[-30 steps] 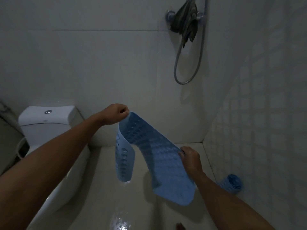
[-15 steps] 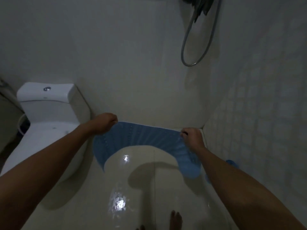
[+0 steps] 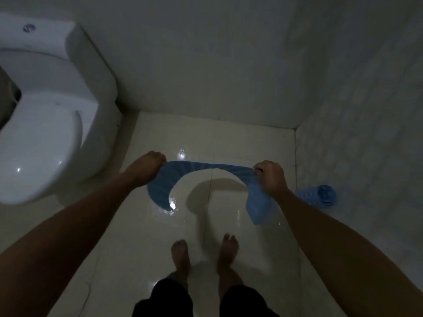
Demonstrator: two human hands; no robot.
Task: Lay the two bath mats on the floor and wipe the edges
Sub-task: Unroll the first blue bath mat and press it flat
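A blue rubber bath mat (image 3: 201, 167) hangs stretched between my two hands above the glossy floor (image 3: 142, 225). My left hand (image 3: 147, 164) grips one end, and the mat's corner droops below it. My right hand (image 3: 271, 177) grips the other end, with a flap hanging down under the wrist. A second blue bath mat (image 3: 317, 196) lies rolled up on the floor against the right wall, apart from both hands.
A white toilet (image 3: 52, 124) fills the left side, close to my left forearm. Tiled walls close the corner at the back and right. My bare feet (image 3: 203, 255) stand on the wet-looking floor below the mat.
Both hands have lowered the mat toward the floor and pulled it out wider. The view has tipped down, so my feet show and the shower hose has left the frame.
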